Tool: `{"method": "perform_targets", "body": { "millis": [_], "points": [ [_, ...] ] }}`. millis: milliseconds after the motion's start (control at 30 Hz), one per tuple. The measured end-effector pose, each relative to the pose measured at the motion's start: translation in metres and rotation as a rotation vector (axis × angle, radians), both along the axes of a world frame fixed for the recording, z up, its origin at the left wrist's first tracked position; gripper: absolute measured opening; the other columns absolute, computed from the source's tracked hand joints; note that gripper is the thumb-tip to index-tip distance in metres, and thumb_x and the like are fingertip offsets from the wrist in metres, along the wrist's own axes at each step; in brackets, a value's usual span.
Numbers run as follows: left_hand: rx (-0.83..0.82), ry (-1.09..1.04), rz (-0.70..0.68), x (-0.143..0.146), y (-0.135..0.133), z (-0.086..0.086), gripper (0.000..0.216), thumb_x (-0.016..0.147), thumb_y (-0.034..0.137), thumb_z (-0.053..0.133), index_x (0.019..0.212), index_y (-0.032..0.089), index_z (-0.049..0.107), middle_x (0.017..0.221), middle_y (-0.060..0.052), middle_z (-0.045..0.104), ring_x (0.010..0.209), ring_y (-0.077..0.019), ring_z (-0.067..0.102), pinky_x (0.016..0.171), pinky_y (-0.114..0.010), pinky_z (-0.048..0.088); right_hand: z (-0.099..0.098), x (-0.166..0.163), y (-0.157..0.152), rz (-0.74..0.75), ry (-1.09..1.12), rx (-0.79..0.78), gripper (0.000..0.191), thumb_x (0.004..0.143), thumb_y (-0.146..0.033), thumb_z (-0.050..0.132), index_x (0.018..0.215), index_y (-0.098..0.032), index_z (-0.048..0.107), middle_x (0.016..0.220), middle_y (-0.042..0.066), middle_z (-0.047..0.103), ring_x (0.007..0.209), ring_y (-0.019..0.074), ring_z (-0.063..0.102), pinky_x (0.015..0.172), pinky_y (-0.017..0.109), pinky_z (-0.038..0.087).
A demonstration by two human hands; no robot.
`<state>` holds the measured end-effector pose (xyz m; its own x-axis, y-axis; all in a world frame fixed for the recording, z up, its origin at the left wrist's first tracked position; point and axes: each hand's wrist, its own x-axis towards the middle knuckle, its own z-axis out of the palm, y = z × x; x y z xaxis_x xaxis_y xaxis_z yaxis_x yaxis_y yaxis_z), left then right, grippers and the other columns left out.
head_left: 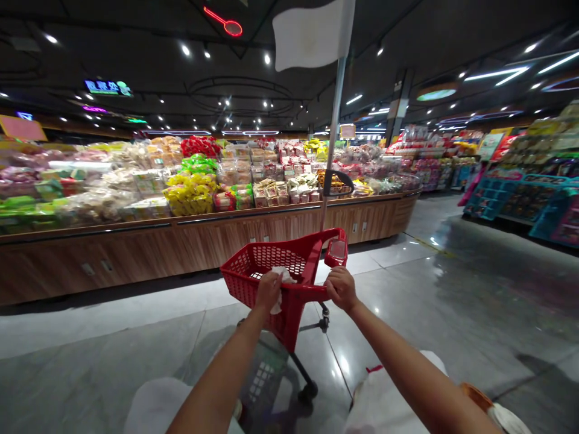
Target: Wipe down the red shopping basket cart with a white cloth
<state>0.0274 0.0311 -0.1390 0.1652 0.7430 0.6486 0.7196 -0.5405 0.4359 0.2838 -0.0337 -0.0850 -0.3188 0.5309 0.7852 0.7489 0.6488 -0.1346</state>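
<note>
A small red shopping cart [266,256] with a perforated basket stands in front of me, angled to the left. My right hand [341,288] is wrapped round the end of its handle. My left hand [268,290] is closed at the basket's near rim, with a crumpled white tissue [284,276] under and beside its fingers. The tissue hangs over the rim on both sides. A metal pole rises behind the cart, bearing a blank white flag [312,36]. Apart from the tissue, I cannot make out anything in the basket.
A long wood-panelled display counter [136,247] heaped with packaged foods runs across behind the cart. Turquoise shelving [497,193] with goods stands at the right. Shiny grey floor tiles [452,289] stretch between them. A white bag-like thing [384,401] is near my right arm.
</note>
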Motion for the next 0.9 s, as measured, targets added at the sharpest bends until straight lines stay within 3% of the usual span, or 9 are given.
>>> {"method": "perform_targets", "body": {
  "millis": [100,200,300,400,533,633,767,833,900],
  "points": [
    [0.01,0.033,-0.011,0.019,0.0,0.0,0.03,0.095,0.028,0.035,0.081,0.02,0.06,0.085,-0.005,0.065,0.088,-0.0193,0.058,0.086,-0.038,0.047,0.014,0.01,0.004,-0.087,-0.116,-0.084,0.034,0.085,-0.016,0.041,0.056,-0.021,0.058,0.061,0.003,0.059,0.066,0.0168,0.052,0.079,0.032,0.039],
    [0.032,0.044,-0.005,0.047,-0.004,-0.002,0.031,0.096,0.024,0.032,0.091,0.019,0.062,0.095,-0.007,0.066,0.095,-0.0216,0.057,0.09,-0.043,0.046,0.02,-0.003,0.006,-0.267,-0.199,-0.158,0.024,0.087,-0.017,0.047,0.071,-0.02,0.065,0.078,0.007,0.066,0.075,0.02,0.057,0.076,0.033,0.036],
    [0.056,0.076,-0.072,0.07,-0.011,-0.003,0.031,0.095,0.023,0.034,0.113,0.018,0.059,0.113,-0.01,0.064,0.109,-0.0227,0.054,0.099,-0.044,0.042,0.011,-0.025,0.01,-0.39,-0.268,-0.226,0.02,0.087,-0.017,0.05,0.077,-0.018,0.066,0.08,0.01,0.066,0.074,0.022,0.058,0.071,0.034,0.033],
    [0.034,0.186,-0.144,0.077,-0.014,-0.002,0.038,0.093,0.025,0.043,0.13,0.021,0.05,0.13,-0.01,0.056,0.121,-0.0243,0.049,0.103,-0.045,0.038,-0.007,-0.027,0.017,-0.483,-0.275,-0.169,0.019,0.088,-0.021,0.05,0.077,-0.017,0.065,0.079,0.011,0.065,0.076,0.0236,0.057,0.073,0.037,0.031],
    [-0.115,0.312,-0.196,0.071,-0.008,0.008,0.041,0.087,0.03,0.057,0.127,0.025,0.052,0.123,-0.008,0.06,0.116,-0.0253,0.054,0.099,-0.044,0.042,-0.023,-0.004,0.02,-0.468,-0.264,-0.028,0.023,0.091,-0.025,0.047,0.074,-0.019,0.062,0.078,0.007,0.064,0.076,0.0217,0.053,0.077,0.037,0.029],
    [-0.197,0.27,-0.24,0.075,-0.006,0.015,0.043,0.078,0.04,0.069,0.117,0.023,0.057,0.112,-0.007,0.064,0.108,-0.0247,0.059,0.096,-0.043,0.044,-0.029,0.008,0.017,-0.453,-0.231,0.042,0.024,0.089,-0.025,0.048,0.071,-0.02,0.061,0.073,0.005,0.062,0.073,0.0199,0.049,0.077,0.036,0.028],
    [-0.103,0.151,-0.302,0.095,-0.014,0.012,0.069,0.058,0.041,0.085,0.118,0.022,0.055,0.126,-0.013,0.054,0.12,-0.0295,0.051,0.099,-0.046,0.044,-0.037,0.008,0.012,-0.477,-0.175,0.097,0.024,0.088,-0.024,0.047,0.069,-0.021,0.061,0.071,0.004,0.061,0.071,0.0193,0.047,0.077,0.036,0.027],
    [-0.081,0.158,-0.296,0.104,-0.018,0.01,0.074,0.058,0.038,0.085,0.122,0.023,0.052,0.131,-0.013,0.051,0.123,-0.0299,0.049,0.101,-0.047,0.043,-0.04,0.008,0.011,-0.472,-0.164,0.108,0.023,0.088,-0.025,0.047,0.071,-0.021,0.062,0.072,0.004,0.061,0.072,0.0194,0.047,0.077,0.035,0.027],
    [-0.112,0.224,-0.287,0.108,-0.019,0.01,0.063,0.066,0.037,0.081,0.122,0.024,0.053,0.121,-0.01,0.057,0.113,-0.0269,0.056,0.095,-0.043,0.047,-0.042,0.01,0.011,-0.462,-0.16,0.11,0.023,0.088,-0.026,0.047,0.072,-0.021,0.062,0.073,0.004,0.061,0.073,0.0194,0.048,0.077,0.035,0.027]
  ]
}}
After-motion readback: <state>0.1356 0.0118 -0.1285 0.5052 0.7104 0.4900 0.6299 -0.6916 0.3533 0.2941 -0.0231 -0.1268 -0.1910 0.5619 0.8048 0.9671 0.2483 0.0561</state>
